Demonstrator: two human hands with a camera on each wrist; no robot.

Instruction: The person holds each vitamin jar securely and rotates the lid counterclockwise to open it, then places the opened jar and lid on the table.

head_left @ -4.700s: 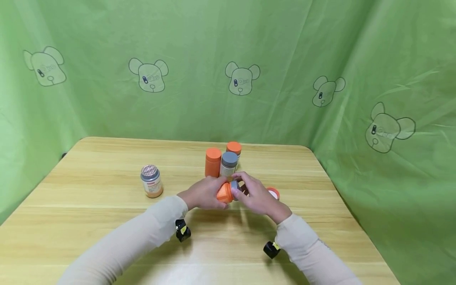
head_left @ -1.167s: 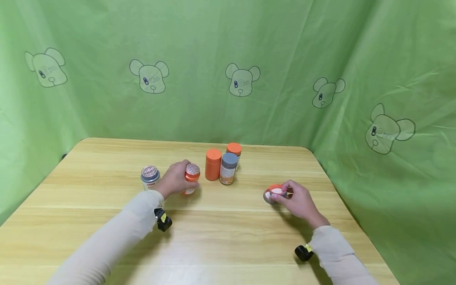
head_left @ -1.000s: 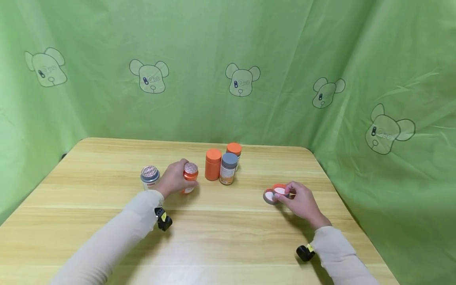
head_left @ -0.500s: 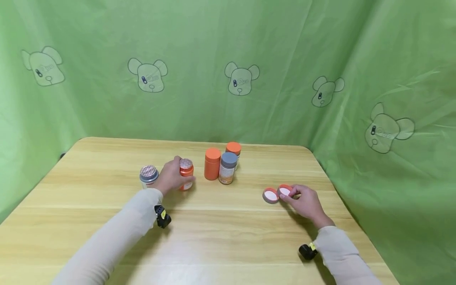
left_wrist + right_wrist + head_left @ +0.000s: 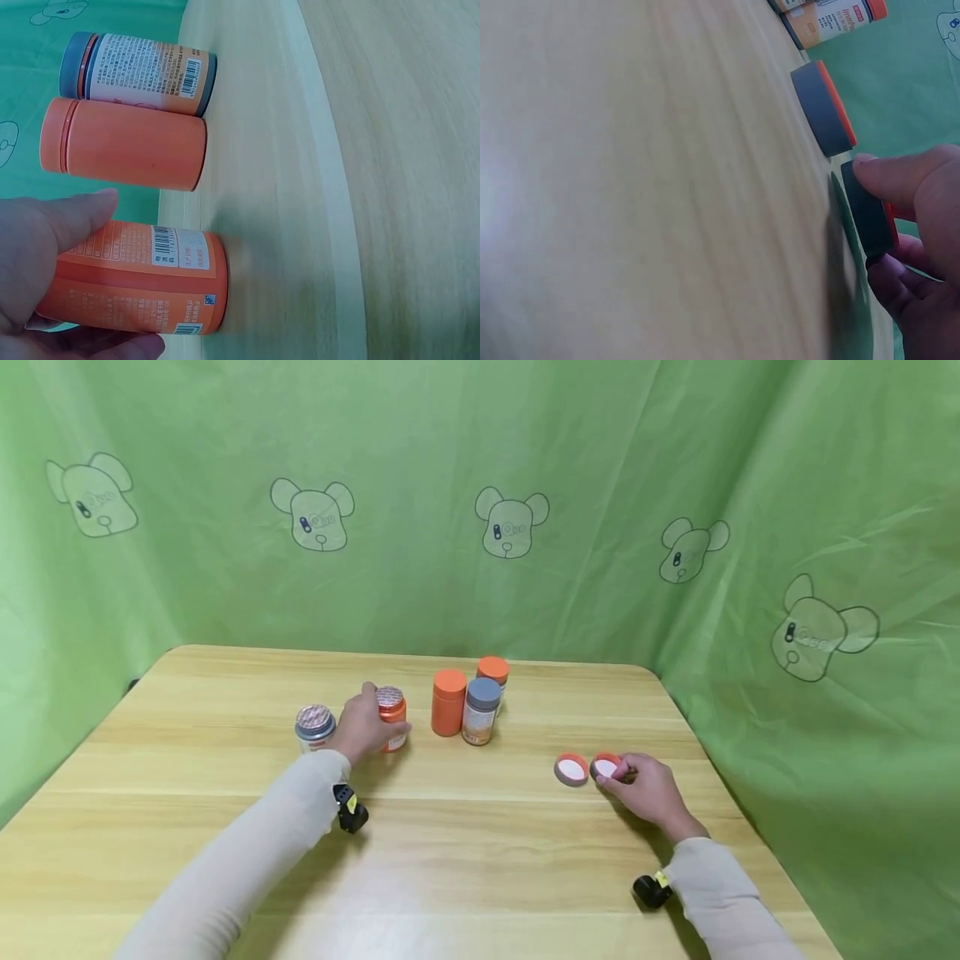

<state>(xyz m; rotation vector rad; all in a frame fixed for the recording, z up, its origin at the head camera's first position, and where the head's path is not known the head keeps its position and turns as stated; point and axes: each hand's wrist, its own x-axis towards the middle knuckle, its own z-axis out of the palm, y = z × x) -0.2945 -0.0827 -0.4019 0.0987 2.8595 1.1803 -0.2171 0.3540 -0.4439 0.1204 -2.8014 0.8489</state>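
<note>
My left hand (image 5: 363, 724) grips an uncapped orange bottle (image 5: 393, 714) with a silver foil seal on its mouth. In the left wrist view the thumb lies along one side of this bottle (image 5: 142, 277), fingers on the other; its base is at or close to the tabletop. On the right, my right hand (image 5: 647, 787) pinches a grey bottle cap (image 5: 866, 208) by its edge, with its orange rim and white liner facing up. A matching cap (image 5: 572, 770) lies just left of it, inside up. Left of my left hand stands a white bottle with a grey neck (image 5: 315, 723), also foil-sealed.
Behind, at mid-table, an all-orange capped bottle (image 5: 448, 703) stands beside a grey-capped bottle (image 5: 480, 714). An orange-capped bottle (image 5: 492, 669) is partly hidden behind them. A green curtain (image 5: 420, 585) rises past the wooden table's (image 5: 465, 860) far edge.
Earlier, both hands were together on the orange bottle and its grey cap. They are now apart: the bottle has gone left and back, the cap right, off the other cap to beside it.
</note>
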